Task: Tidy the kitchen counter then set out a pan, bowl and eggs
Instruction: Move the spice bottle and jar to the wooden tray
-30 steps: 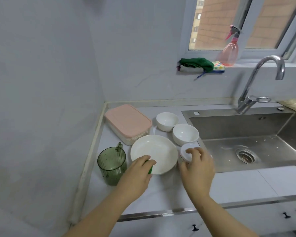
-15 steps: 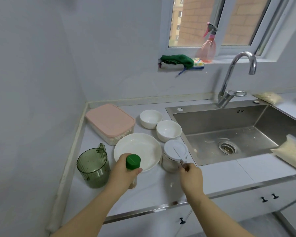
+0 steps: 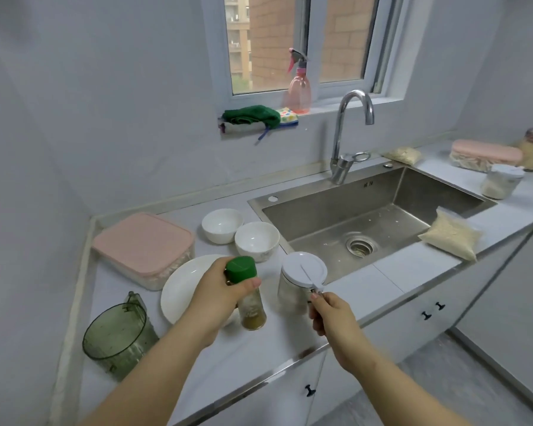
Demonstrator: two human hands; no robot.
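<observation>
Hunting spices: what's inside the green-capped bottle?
Brownish powder shows at the bottom of the bottle; the left hand, gripping below the cap, hides much of the upper part.

Pale grey walls [image 3: 74, 118] fill the left of the frame. A white-framed window [image 3: 310, 41] at top centre shows a brick building [image 3: 274, 35] in daylight. White cabinets [image 3: 397, 330] and grey floor [image 3: 443, 379] sit lower right.

Lower centre of frame: my left hand [image 3: 219, 298] now grips the green-capped bottle [image 3: 246, 295], shown in full where only a sliver showed. My right hand [image 3: 330, 315] has left the jar [image 3: 299, 281] lid top and pinches its near-edge handle.
</observation>
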